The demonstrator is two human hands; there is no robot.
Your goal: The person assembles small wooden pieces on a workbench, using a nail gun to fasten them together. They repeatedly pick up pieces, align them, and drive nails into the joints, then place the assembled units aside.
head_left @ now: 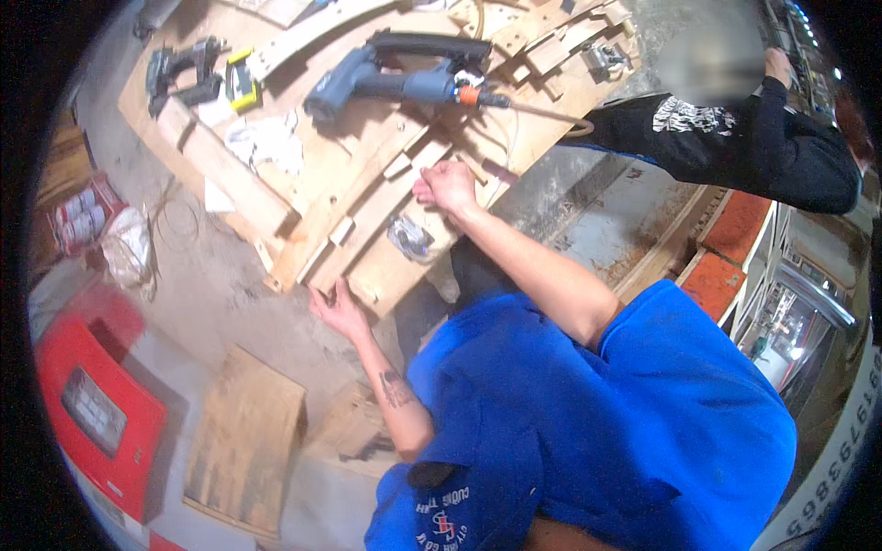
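Note:
A pale wooden strip (370, 213) lies on the wooden workbench, alongside a longer rail with small wooden blocks (341, 230) on it. My left hand (342, 315) is at the strip's near end, thumb and fingers spread apart at its corners. Farther up the same strip, my right hand (449, 187) has its fingers curled in over the wood; what they pinch, if anything, is hidden. Between my hands and nearer to me, a clear wrapped bundle of small metal pieces (410, 239) rests on the board. Beyond the rail lies a blue-grey nail gun (395, 84) with a hose attached.
A second, dark nail gun (184, 73) and a yellow-black tool (242, 81) lie at the bench's far left. A loose wooden bar (225, 170) sits nearby. Another person in black (735, 138) is at the right. A red cabinet (96, 413) stands lower left.

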